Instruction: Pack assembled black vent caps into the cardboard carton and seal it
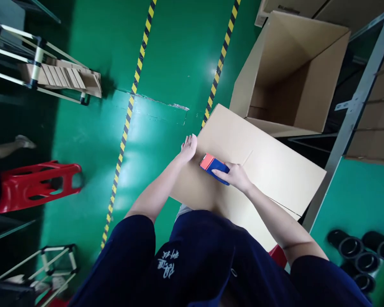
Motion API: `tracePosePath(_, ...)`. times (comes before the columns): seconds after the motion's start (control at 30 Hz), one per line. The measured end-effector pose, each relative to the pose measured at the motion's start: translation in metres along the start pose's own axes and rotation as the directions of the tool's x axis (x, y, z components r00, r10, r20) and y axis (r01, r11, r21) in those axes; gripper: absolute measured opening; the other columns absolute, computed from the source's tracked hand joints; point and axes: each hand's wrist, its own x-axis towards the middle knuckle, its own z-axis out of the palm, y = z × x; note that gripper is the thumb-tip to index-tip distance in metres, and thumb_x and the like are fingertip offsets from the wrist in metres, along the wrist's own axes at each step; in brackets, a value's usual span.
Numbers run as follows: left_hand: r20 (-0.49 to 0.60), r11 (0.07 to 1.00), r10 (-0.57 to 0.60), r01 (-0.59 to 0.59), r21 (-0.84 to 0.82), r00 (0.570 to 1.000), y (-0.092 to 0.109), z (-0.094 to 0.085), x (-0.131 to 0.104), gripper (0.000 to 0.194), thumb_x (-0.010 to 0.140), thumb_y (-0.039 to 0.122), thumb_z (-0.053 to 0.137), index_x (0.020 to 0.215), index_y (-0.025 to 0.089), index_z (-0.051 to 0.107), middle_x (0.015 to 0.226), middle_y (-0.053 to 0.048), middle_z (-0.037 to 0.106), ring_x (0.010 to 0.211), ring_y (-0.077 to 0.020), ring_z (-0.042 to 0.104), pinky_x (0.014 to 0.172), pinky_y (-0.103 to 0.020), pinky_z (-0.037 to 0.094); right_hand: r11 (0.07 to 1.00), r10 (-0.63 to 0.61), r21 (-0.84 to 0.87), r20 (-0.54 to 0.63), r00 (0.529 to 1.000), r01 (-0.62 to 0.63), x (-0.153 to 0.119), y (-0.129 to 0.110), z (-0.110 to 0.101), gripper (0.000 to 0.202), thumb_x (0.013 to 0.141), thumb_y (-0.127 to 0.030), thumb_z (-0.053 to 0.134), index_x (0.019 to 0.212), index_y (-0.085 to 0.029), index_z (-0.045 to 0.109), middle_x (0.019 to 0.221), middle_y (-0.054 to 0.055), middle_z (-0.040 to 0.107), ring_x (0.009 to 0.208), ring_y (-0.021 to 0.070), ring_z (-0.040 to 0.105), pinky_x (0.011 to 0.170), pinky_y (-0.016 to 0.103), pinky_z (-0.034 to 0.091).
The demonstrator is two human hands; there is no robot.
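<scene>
A large cardboard box (275,170) with its flaps folded over lies before me. My right hand (236,175) is wrapped round a small blue and orange object (215,167), held low over the cardboard; I cannot tell what it is. At the upper left edge of the box is my left hand (189,147), fingers stretched out and nothing in it, near or against the edge.
An open, tall cardboard box (284,72) stands beyond at the upper right, by a metal frame (355,102). Black tubes (345,245) lie lower right. On the left are a red stool (41,185) and a pipe rack (36,64) holding cardboard pieces. Striped tape (124,128) crosses the floor.
</scene>
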Motion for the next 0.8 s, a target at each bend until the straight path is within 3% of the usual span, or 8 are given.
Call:
tracePosePath(0.1,-0.077,0.955,0.094,-0.068,0.29,0.993,0.006,0.002,-0.019,0.063,0.106,0.05,0.018,0.163,0.024,0.025,0.171,-0.006,0.019,0.159,-0.0227,0.01,0.128,-0.052,0.009,1.0,0.004,-0.013,0.034,0.999,-0.003,-0.008,0.011,-0.006,0.049,0.078,-0.07,0.067,0.073,-0.022,0.062,0.061,0.001,0.062,0.062,0.0163,0.062,0.058,0.025,0.042)
tracePosePath(0.2,-0.129,0.884,0.167,-0.091,0.458,0.977,0.01,-0.001,-0.026,0.061,0.106,0.039,0.017,0.164,0.021,0.02,0.171,-0.005,0.017,0.159,-0.0212,0.007,0.129,-0.053,0.006,0.999,-0.012,0.036,0.073,0.997,0.009,-0.031,0.044,-0.021,0.05,0.078,-0.071,0.066,0.074,-0.021,0.064,0.06,0.0,0.062,0.058,0.0152,0.061,0.056,0.025,0.042)
tracePosePath(0.3,-0.209,0.825,0.208,-0.057,0.562,0.955,0.019,0.002,-0.031,0.062,0.105,0.036,0.019,0.164,0.017,0.019,0.171,-0.006,0.016,0.159,-0.0214,0.005,0.129,-0.052,0.001,0.995,-0.037,0.092,0.084,0.996,0.029,-0.067,0.094,-0.04,0.053,0.077,-0.073,0.064,0.076,-0.02,0.066,0.061,0.0,0.062,0.057,0.0147,0.059,0.057,0.025,0.043)
tracePosePath(0.4,-0.277,0.775,0.26,-0.028,0.632,0.925,0.032,0.029,-0.049,0.066,0.105,0.039,0.024,0.164,0.013,0.016,0.172,-0.009,0.01,0.16,-0.0235,0.001,0.129,-0.05,-0.005,0.991,-0.031,0.133,0.073,0.997,0.021,-0.107,0.147,-0.059,0.055,0.077,-0.074,0.063,0.083,-0.02,0.069,0.064,0.001,0.064,0.059,0.0153,0.06,0.058,0.026,0.044)
tracePosePath(0.53,-0.207,0.707,0.321,-0.089,0.701,0.924,0.045,0.086,-0.081,0.072,0.104,0.046,0.029,0.164,0.009,0.014,0.172,-0.014,0.005,0.159,-0.0272,-0.002,0.128,-0.052,-0.008,0.99,0.042,0.132,0.069,0.997,-0.051,-0.153,0.205,-0.085,0.057,0.075,-0.076,0.062,0.081,-0.019,0.068,0.065,0.002,0.064,0.06,0.0162,0.06,0.058,0.026,0.044)
tracePosePath(0.6,-0.182,0.686,0.33,-0.103,0.72,0.926,0.046,0.102,-0.088,0.072,0.104,0.046,0.029,0.164,0.009,0.014,0.172,-0.015,0.005,0.159,-0.0277,-0.002,0.127,-0.053,-0.01,0.991,0.07,0.113,0.061,0.996,-0.076,-0.173,0.231,-0.1,0.058,0.075,-0.078,0.061,0.076,-0.019,0.064,0.063,0.002,0.062,0.059,0.0161,0.059,0.057,0.026,0.042)
tracePosePath(0.67,-0.174,0.677,0.323,-0.099,0.729,0.93,0.046,0.103,-0.086,0.071,0.104,0.044,0.029,0.164,0.009,0.015,0.172,-0.015,0.005,0.159,-0.0285,-0.001,0.127,-0.054,-0.011,0.993,0.077,0.089,0.055,0.996,-0.081,-0.192,0.257,-0.115,0.06,0.076,-0.08,0.059,0.072,-0.02,0.061,0.062,0.002,0.062,0.058,0.016,0.059,0.057,0.026,0.041)
tracePosePath(0.8,-0.189,0.648,0.284,-0.042,0.761,0.94,0.049,0.088,-0.076,0.069,0.104,0.039,0.03,0.164,0.009,0.015,0.171,-0.016,0.006,0.16,-0.0285,0.0,0.126,-0.056,-0.01,0.992,0.117,-0.048,0.047,0.992,-0.115,-0.222,0.303,-0.136,0.061,0.078,-0.081,0.055,0.07,-0.021,0.061,0.06,0.002,0.061,0.058,0.0167,0.059,0.057,0.027,0.038)
